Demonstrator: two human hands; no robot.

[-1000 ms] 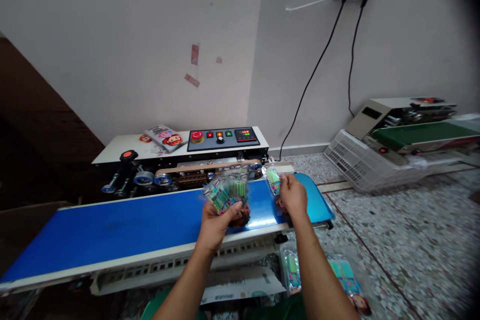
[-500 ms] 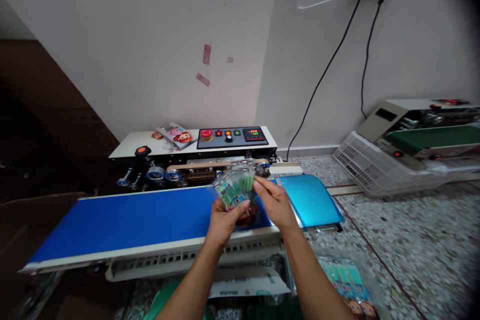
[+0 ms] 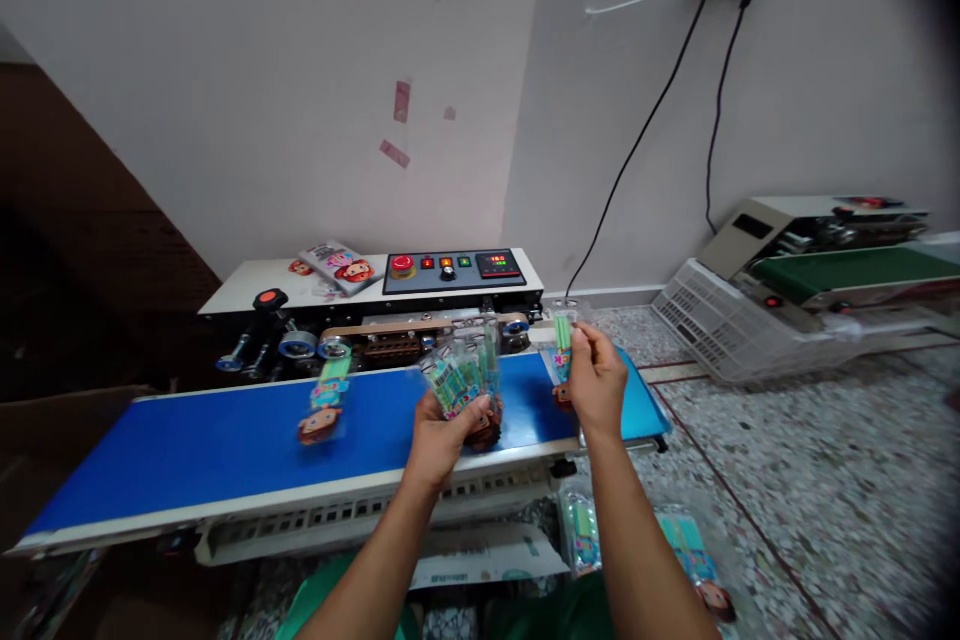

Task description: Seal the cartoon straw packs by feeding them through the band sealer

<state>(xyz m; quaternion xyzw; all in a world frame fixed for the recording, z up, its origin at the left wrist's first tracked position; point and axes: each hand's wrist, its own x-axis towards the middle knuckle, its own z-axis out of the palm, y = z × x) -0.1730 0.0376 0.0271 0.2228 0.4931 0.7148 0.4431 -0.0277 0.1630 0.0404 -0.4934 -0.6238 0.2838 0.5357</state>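
Observation:
My left hand [image 3: 442,435] is closed round a fanned stack of clear plastic packets [image 3: 461,380], each with green sticks and a cartoon face at its lower end. It is over the middle of the blue conveyor belt [image 3: 225,450]. To the right, my right hand [image 3: 598,375] pinches a single packet [image 3: 562,350] upright at its edge, above the belt's right end. Another packet [image 3: 322,405] lies on the belt left of my hands, its top close to the rollers of the sealing machine [image 3: 360,280]. The right hand's fingertips are partly hidden.
On the machine's top lie a printed pouch [image 3: 341,265] and a control panel [image 3: 454,270] with a red button. More packets [image 3: 686,545] lie in clear plastic at lower right. A white crate [image 3: 712,330] holds a second machine [image 3: 847,260]. Black cords [image 3: 637,150] hang from the wall socket.
My right hand has moved right, away from the stack, with one packet in it. A packet now shows on the belt at left. My left hand keeps the stack.

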